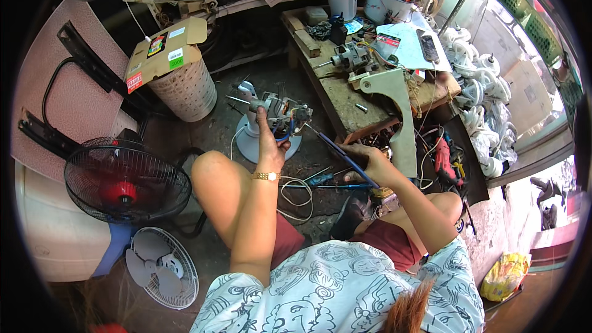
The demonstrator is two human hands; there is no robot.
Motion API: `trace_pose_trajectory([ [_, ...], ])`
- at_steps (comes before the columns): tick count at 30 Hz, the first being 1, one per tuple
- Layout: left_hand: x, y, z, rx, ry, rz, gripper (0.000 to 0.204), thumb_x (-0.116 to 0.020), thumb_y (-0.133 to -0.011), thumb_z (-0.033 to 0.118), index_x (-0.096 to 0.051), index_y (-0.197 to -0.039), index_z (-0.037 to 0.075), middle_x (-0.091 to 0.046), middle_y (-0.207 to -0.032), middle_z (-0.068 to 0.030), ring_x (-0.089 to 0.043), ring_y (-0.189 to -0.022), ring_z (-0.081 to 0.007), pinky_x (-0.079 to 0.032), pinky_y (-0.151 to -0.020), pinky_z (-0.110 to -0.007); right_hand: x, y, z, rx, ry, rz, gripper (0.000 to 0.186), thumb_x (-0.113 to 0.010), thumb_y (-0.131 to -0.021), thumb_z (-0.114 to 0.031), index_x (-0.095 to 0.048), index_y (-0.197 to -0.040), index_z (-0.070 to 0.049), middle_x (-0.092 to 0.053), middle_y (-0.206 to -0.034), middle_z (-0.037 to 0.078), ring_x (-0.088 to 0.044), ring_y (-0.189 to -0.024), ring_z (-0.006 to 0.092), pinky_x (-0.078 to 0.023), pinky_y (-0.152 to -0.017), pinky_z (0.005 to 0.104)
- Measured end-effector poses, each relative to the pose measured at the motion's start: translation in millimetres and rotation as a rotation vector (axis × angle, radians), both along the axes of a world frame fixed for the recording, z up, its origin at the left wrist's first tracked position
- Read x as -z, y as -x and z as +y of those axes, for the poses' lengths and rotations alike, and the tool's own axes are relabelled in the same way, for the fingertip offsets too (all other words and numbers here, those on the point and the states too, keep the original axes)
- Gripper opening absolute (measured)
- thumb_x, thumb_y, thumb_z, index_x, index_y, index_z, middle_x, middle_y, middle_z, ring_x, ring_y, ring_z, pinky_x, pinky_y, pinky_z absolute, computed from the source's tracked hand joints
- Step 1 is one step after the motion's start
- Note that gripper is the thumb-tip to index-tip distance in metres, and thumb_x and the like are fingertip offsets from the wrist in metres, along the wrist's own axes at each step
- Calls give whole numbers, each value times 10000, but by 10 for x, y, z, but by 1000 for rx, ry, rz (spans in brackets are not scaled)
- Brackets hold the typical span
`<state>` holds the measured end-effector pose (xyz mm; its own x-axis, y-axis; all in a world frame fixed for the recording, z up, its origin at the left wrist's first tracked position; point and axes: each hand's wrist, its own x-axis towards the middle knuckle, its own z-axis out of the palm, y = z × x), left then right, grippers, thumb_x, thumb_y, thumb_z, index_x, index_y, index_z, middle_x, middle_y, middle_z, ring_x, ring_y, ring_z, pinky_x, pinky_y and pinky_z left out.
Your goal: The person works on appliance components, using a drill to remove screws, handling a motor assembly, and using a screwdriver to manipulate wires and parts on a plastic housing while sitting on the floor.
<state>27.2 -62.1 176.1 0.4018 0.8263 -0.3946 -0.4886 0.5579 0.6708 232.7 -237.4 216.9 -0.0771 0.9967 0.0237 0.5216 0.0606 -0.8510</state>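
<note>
Between my knees, my left hand (269, 139) is closed around a fan motor (280, 111) with a metal shaft jutting out to the left and loose wires on its right side. The motor is held above a pale fan base (250, 139) on the floor. My right hand (369, 159) grips a long, slim blue tool (348, 161) with a thin tip; its exact kind is unclear. That tip reaches the wired end of the motor, though whether it touches cannot be made out. A gold watch (266, 176) circles my left wrist.
A low wooden workbench (327, 102) carries another motor (351, 57) and a pale bracket (394, 111). Left are a black fan (126, 182), a white fan (161, 268) and a cardboard box (169, 49). A red power tool (445, 160) and a white cable (299, 200) lie right and below.
</note>
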Motion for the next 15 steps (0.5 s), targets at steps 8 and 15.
trace_pose_trajectory([
  [8, 9, 20, 3, 40, -54, 59, 684, -501, -713, 843, -628, -945, 211, -605, -762, 66, -394, -546, -48, -216, -474, -228, 95, 14, 55, 13, 44, 63, 698, -853, -666, -228, -567, -1244, 36, -655, -1110, 171, -613, -973, 202, -468, -892, 326],
  [15, -34, 13, -19, 12, -24, 12, 671, -499, -739, 821, -621, -936, 191, -586, -701, 63, -327, -451, -44, -199, -445, -213, 91, -9, 56, -37, -161, -163, 658, -824, -677, -234, -575, -1222, 36, -671, -990, 206, -668, -868, 285, -512, -799, 347],
])
